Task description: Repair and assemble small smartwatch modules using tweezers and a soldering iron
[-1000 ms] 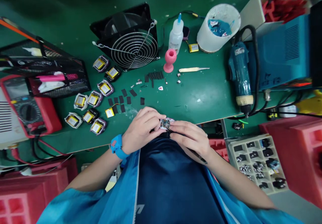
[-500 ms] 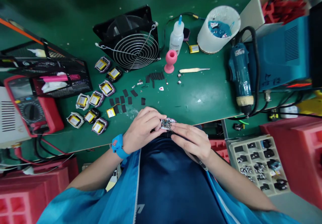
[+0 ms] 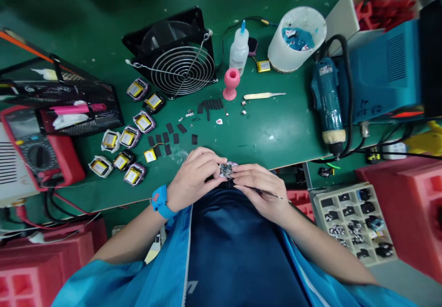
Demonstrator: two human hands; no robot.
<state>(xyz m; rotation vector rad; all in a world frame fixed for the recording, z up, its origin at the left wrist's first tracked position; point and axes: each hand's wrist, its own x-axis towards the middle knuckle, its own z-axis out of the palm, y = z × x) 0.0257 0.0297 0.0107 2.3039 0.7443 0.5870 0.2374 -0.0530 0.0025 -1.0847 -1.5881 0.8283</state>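
Moved since the earlier frame: the tool, swung to a flatter line under the right hand, whose fingers sit differently about it; my view also shifts slightly.

Item: one small unit, its board face up. Location: between the hands, by the near edge of the bench; height above it, I cannot tell.

Handling, in my judgement: light; stiff shell, perhaps slick; board fragile. Best hold: the rim, thumb and finger opposed, pads clear of the components.

Left hand: fingertips pinched on the unit's left side.

Right hand: fingers bunched narrowly round the dark, thin tool, fingertips at the unit's right side. Whether the tool's tip touches the board, I cannot tell.

Next outward: black strips; one loose battery; a pick; a pink stand, just beside a bottle.

Farther: eight cases with yellow cells, grouped at left; a fan; a tub; at far left, a multimeter.
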